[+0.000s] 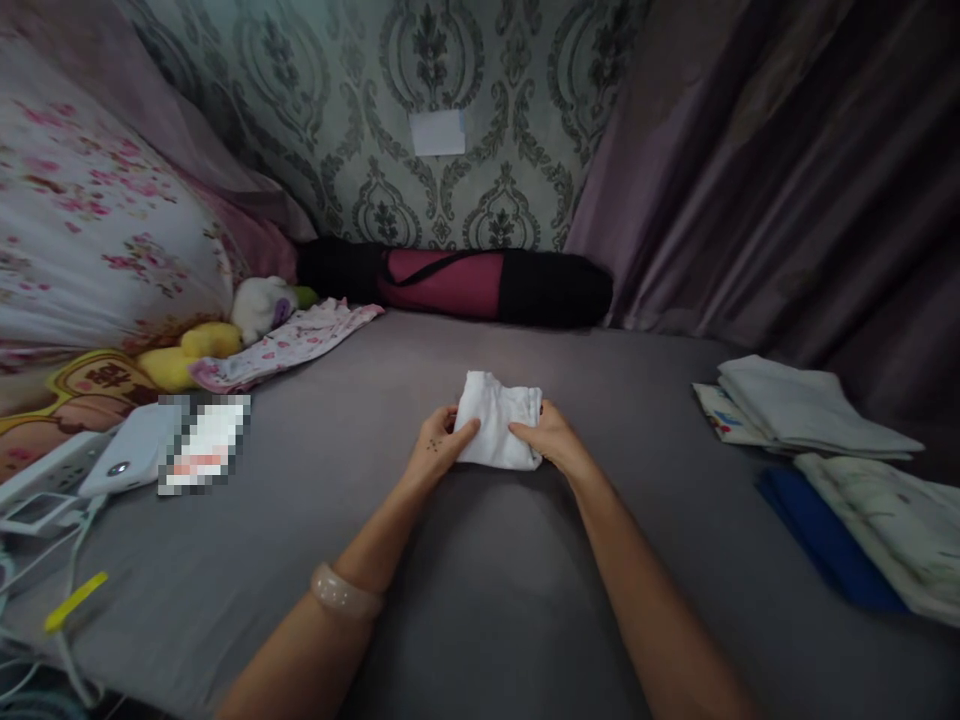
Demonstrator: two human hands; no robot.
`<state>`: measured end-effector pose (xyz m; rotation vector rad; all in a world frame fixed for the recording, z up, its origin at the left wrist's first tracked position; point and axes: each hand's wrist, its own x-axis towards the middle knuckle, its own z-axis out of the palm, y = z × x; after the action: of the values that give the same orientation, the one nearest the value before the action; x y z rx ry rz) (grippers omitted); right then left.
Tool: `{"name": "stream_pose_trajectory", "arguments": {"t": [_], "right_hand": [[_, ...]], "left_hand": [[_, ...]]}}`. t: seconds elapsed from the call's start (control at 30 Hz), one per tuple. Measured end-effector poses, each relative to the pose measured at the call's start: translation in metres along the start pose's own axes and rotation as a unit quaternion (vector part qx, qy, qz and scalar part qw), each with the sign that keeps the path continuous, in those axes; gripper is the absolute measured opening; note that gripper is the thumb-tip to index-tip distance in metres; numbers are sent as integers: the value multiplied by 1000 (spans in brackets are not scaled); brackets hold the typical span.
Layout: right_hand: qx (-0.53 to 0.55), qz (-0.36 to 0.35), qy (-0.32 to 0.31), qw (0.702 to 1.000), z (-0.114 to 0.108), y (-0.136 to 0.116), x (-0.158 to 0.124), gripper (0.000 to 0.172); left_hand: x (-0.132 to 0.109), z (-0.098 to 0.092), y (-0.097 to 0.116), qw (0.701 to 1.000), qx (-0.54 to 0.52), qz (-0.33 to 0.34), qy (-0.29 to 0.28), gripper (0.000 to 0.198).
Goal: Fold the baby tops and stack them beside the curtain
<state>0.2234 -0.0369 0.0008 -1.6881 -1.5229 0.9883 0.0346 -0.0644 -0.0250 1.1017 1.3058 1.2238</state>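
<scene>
A small folded white cloth (495, 420) is held between both hands, over the middle of the grey bed sheet (480, 570). My left hand (441, 442) grips its left edge, the thumb lying on the front face and the fingers mostly hidden behind. On the opposite side my right hand (549, 436) pinches the right edge in the same way, thumb in front. The cloth is in several layers, with an uneven top edge. Whether its bottom edge rests on the sheet I cannot tell.
Folded white cloths (817, 405) lie at the right, with a dark blue cloth (829, 540) nearer. A black and maroon long bag (450, 283) lies along the wall. At left are plush toys (259, 308), a pink-patterned cloth (292, 345), a power bank (135, 450), a power strip (56, 470) and cables.
</scene>
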Motion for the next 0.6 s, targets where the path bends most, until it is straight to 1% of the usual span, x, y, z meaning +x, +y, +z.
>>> {"name": "stream_pose_trajectory", "arguments": {"t": [0.1, 0.17, 0.23, 0.3, 0.37, 0.4, 0.5, 0.53, 0.6], "right_hand": [[-164, 13, 18, 986, -3, -4, -5, 61], [-222, 0, 17, 975, -4, -8, -9, 68], [-260, -12, 16, 965, -6, -11, -14, 67], [-289, -16, 16, 957, -7, -13, -18, 57], [-307, -14, 16, 951, -9, -14, -19, 47], [-310, -15, 16, 950, -11, -15, -20, 45], [-305, -29, 31, 951, -20, -18, -19, 46], [-300, -37, 39, 953, -24, -19, -19, 47], [-289, -47, 55, 955, -31, -22, -19, 49]], "left_hand": [[3, -1, -6, 996, 78, 33, 6, 45], [5, -3, -9, 989, 133, 58, 37, 44], [5, -6, -11, 974, 187, 98, 85, 47], [5, -9, -12, 958, 227, 130, 114, 48], [5, -12, -8, 951, 250, 147, 110, 43], [5, -13, -4, 947, 258, 158, 106, 41], [5, -8, 14, 922, 298, 227, 100, 40], [5, -5, 19, 909, 317, 254, 88, 42], [5, 4, 26, 885, 361, 292, 37, 46]]}}
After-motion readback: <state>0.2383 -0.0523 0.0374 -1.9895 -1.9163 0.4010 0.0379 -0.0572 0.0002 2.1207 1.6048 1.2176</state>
